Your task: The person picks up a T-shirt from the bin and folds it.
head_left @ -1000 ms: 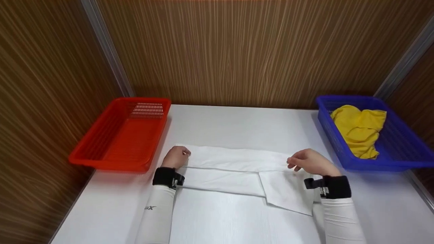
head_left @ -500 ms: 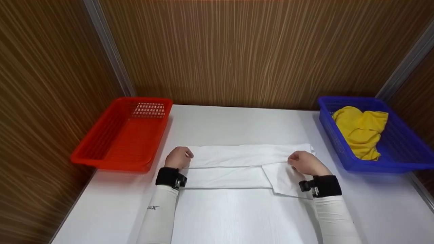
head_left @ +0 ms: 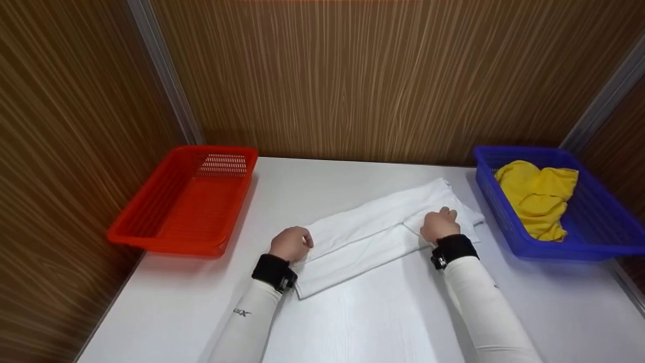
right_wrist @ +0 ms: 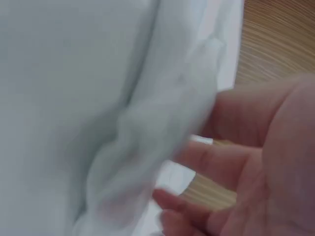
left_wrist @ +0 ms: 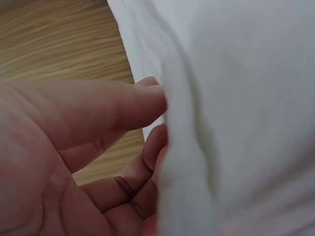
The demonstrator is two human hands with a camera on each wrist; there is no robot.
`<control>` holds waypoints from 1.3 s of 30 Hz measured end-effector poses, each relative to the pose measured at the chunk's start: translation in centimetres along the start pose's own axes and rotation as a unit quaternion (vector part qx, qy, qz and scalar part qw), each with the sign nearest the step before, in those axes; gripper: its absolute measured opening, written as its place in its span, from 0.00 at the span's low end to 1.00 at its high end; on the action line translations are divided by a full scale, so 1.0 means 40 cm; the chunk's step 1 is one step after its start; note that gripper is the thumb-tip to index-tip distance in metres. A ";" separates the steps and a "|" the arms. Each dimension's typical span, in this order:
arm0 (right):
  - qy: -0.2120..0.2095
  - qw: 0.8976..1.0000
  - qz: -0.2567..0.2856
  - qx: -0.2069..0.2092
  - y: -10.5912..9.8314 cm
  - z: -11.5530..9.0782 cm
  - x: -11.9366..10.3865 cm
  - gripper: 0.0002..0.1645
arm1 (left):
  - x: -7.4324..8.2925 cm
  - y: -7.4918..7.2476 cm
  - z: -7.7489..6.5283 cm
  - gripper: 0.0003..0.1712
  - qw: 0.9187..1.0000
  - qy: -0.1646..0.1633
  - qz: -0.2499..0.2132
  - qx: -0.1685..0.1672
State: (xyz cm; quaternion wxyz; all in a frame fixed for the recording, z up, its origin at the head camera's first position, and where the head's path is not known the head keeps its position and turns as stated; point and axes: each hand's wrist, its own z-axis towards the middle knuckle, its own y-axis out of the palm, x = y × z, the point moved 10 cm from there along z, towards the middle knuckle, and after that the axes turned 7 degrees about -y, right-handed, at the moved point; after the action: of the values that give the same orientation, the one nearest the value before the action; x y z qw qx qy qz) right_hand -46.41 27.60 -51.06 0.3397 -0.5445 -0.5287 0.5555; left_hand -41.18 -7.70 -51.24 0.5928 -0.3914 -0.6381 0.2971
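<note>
A folded white cloth (head_left: 360, 234) lies slantwise on the table, its right end farther from me than its left. A layered flap shows at its right part. My left hand (head_left: 291, 243) pinches the cloth's left end between thumb and fingers. In the left wrist view, the thumb (left_wrist: 142, 103) presses on the cloth's folded edge (left_wrist: 182, 132). Towards the right end, my right hand (head_left: 439, 224) grips the cloth from above. The right wrist view is blurred; there the fingers (right_wrist: 211, 160) meet a bunched fold (right_wrist: 152, 132), and some fingertips are hidden behind it.
To the left stands a red plastic basket (head_left: 224, 242) with nothing seen inside. A blue basket (head_left: 579, 248) at the right holds a crumpled yellow cloth (head_left: 536, 196). Wood-grain panels (head_left: 332, 80) close off the white table (head_left: 352, 322) at the back and sides.
The cloth has turned from lying straight across to slanting, its right end moving away and its left end nearer. My left hand has shifted right and nearer, the right hand slightly farther away.
</note>
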 end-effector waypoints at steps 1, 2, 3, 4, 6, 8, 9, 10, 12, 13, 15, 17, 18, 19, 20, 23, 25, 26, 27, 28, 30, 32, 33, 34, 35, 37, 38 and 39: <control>0.013 1.000 0.004 0.000 0.000 0.011 0.001 0.18 | 0.012 0.005 -0.005 0.07 1.000 0.007 0.002 -0.002; 0.020 1.000 0.007 0.000 0.001 0.021 -0.001 0.18 | 0.024 0.010 -0.011 0.07 1.000 0.014 0.004 -0.002; 0.024 1.000 0.011 -0.001 0.002 0.031 -0.006 0.20 | 0.035 0.015 -0.017 0.07 1.000 0.020 0.006 -0.004; 0.028 0.999 0.017 -0.005 0.004 0.038 -0.010 0.21 | 0.045 0.021 -0.023 0.07 1.000 0.026 0.008 -0.004; 0.039 0.999 0.024 -0.014 0.006 0.049 -0.018 0.25 | 0.064 0.029 -0.037 0.07 0.999 0.038 0.019 -0.001; 0.062 0.997 0.042 -0.015 0.004 0.054 -0.021 0.29 | 0.083 0.036 -0.051 0.07 0.998 0.050 0.028 0.002; 0.072 0.996 0.053 -0.015 0.001 0.056 -0.025 0.31 | 0.092 0.042 -0.057 0.07 0.998 0.058 0.032 0.001; 0.079 0.995 0.063 -0.014 -0.001 0.057 -0.028 0.33 | 0.102 0.048 -0.064 0.07 0.997 0.066 0.037 -0.001; 0.082 0.993 0.081 -0.013 -0.005 0.062 -0.041 0.37 | 0.123 0.060 -0.077 0.07 0.996 0.080 0.046 -0.009; 0.079 0.992 0.095 -0.011 -0.006 0.065 -0.049 0.39 | 0.134 0.068 -0.083 0.07 0.995 0.088 0.050 -0.013; 0.057 0.993 0.098 -0.014 -0.003 0.071 -0.070 0.40 | 0.160 0.086 -0.097 0.07 0.992 0.108 0.061 -0.023; 0.028 0.996 0.086 -0.015 0.002 0.075 -0.093 0.36 | 0.190 0.106 -0.112 0.07 0.989 0.127 0.072 -0.034; 0.016 0.997 0.078 -0.015 0.006 0.077 -0.102 0.33 | 0.206 0.117 -0.119 0.07 0.986 0.139 0.077 -0.040; 0.009 0.998 0.069 -0.013 0.010 0.078 -0.109 0.29 | 0.222 0.129 -0.128 0.06 0.984 0.152 0.082 -0.047; 0.006 0.998 0.058 -0.009 0.013 0.080 -0.114 0.25 | 0.239 0.140 -0.136 0.06 0.981 0.164 0.086 -0.053; 0.006 1.000 0.026 0.000 0.021 0.084 -0.125 0.21 | 0.279 0.168 -0.160 0.03 0.973 0.194 0.104 -0.074; 0.006 1.000 0.014 0.007 0.027 0.088 -0.131 0.21 | 0.302 0.182 -0.175 0.03 0.965 0.218 0.122 -0.081; 0.001 1.000 0.009 0.010 0.030 0.091 -0.135 0.22 | 0.312 0.187 -0.183 0.04 0.960 0.231 0.133 -0.082; -0.006 1.000 0.005 0.012 0.034 0.094 -0.139 0.23 | 0.322 0.192 -0.190 0.05 0.955 0.245 0.146 -0.081; -0.011 1.000 0.005 0.015 0.037 0.097 -0.142 0.25 | 0.331 0.197 -0.197 0.06 0.950 0.258 0.155 -0.081; -0.025 0.999 0.012 0.016 0.044 0.104 -0.148 0.28 | 0.343 0.203 -0.208 0.07 0.943 0.278 0.166 -0.081; -0.040 0.999 0.016 0.012 0.052 0.109 -0.159 0.31 | 0.348 0.209 -0.214 0.08 0.940 0.284 0.167 -0.086; -0.048 0.999 0.014 0.012 0.053 0.109 -0.167 0.31 | 0.349 0.211 -0.216 0.08 0.940 0.283 0.165 -0.090; -0.056 0.998 0.012 0.013 0.053 0.109 -0.176 0.31 | 0.347 0.213 -0.216 0.09 0.942 0.279 0.161 -0.095; -0.066 0.998 0.009 0.014 0.053 0.111 -0.184 0.31 | 0.346 0.215 -0.216 0.09 0.943 0.276 0.160 -0.099; -0.085 0.996 0.007 0.014 0.054 0.114 -0.197 0.32 | 0.345 0.216 -0.217 0.10 0.943 0.272 0.160 -0.102; -0.091 0.996 0.015 0.015 0.053 0.113 -0.200 0.32 | 0.345 0.216 -0.218 0.10 0.943 0.272 0.163 -0.102; -0.093 0.995 0.034 0.010 0.053 0.112 -0.198 0.33 | 0.346 0.215 -0.220 0.10 0.943 0.272 0.164 -0.101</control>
State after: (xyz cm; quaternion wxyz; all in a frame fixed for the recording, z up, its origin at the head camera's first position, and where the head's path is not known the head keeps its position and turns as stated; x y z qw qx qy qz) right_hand -48.91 18.63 -51.84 0.2753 -0.5050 -0.5335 0.6201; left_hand -31.10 7.77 -50.18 0.6444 -0.6141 -0.4063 0.2061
